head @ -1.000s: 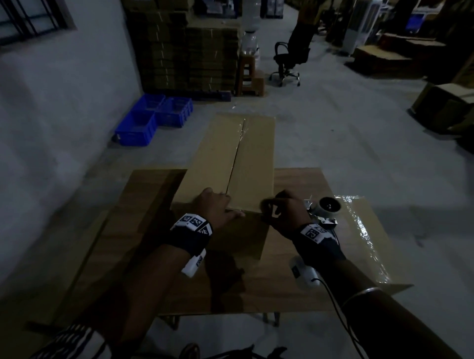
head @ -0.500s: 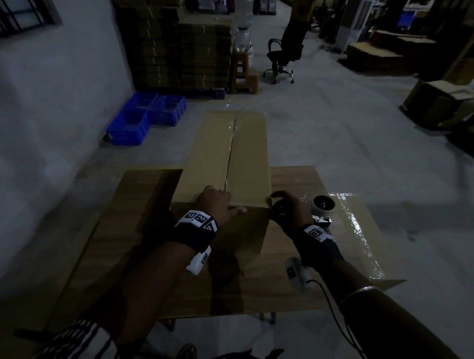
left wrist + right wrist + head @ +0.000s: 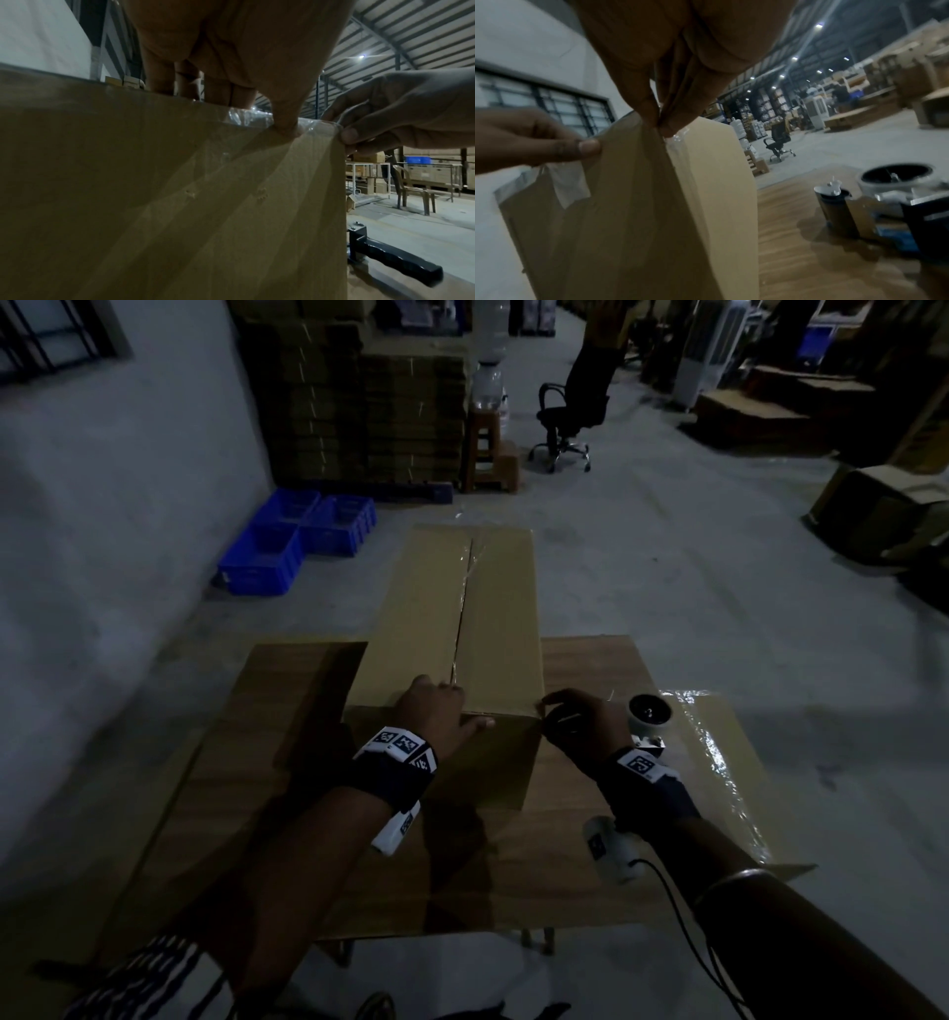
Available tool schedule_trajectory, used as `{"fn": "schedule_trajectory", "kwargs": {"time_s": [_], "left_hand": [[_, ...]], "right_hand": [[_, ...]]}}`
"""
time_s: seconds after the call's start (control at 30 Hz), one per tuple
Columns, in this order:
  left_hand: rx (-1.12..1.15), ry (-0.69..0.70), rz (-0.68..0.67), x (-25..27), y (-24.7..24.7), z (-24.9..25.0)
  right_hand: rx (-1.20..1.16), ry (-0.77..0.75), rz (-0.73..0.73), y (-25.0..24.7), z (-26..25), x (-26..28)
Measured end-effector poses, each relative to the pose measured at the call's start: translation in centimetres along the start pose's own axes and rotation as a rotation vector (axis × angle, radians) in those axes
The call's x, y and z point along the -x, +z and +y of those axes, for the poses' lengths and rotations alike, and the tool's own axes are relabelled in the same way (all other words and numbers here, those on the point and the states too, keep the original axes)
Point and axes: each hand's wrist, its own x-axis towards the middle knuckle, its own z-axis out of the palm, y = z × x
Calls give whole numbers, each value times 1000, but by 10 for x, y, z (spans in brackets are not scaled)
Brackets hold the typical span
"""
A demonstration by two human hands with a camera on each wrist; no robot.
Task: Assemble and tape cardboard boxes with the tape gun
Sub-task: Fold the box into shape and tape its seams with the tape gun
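A long brown cardboard box (image 3: 452, 629) lies on the wooden counter (image 3: 287, 762), running out past the counter's 12 o'clock edge, its top seam covered with clear tape (image 3: 464, 603). The left hand (image 3: 436, 719) lies on the box's near top edge, fingers straight on the lid and thumb pressing the tape end over the corner. At 3 o'clock of it, the right hand (image 3: 580, 721) has a narrow grip, thumb and fingertips (image 3: 670, 125) pinching the clear tape at the box's near right corner. The black-handled tape gun (image 3: 649, 719) with its clear roll rests on the counter just beside the right hand, at its 3 o'clock.
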Motion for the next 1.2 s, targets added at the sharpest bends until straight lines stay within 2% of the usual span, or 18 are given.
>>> {"fn": "schedule_trajectory", "kwargs": {"time_s": [0.13,0.27,0.33,0.53,0.63,0.83,0.9,1.03,1.2], "left_hand": [[-46,9,-4,3,-3,2],[-80,57,2,6,-11,0],[-59,96,-4,8,-15,-5],[221,221,-7,2,-15,-47],[177,326,21,-2,-17,-69],[173,324,64,-11,-5,-110],[205,359,81,-14,-4,-112],[240,403,124,-21,5,-117],[363,534,104,-25,9,-142]], "right_hand": [[165,-55,-30,-1,-5,-3],[316,-262,12,7,-8,-5],[344,-295,8,8,-8,-6],[423,-207,-22,-2,-14,-9],[443,-194,-12,-1,-13,-11],[567,-225,38,11,-35,-13],[593,-240,1,24,-50,-17],[550,-197,-176,51,-83,-28],[493,-183,-106,63,-90,-33]]}}
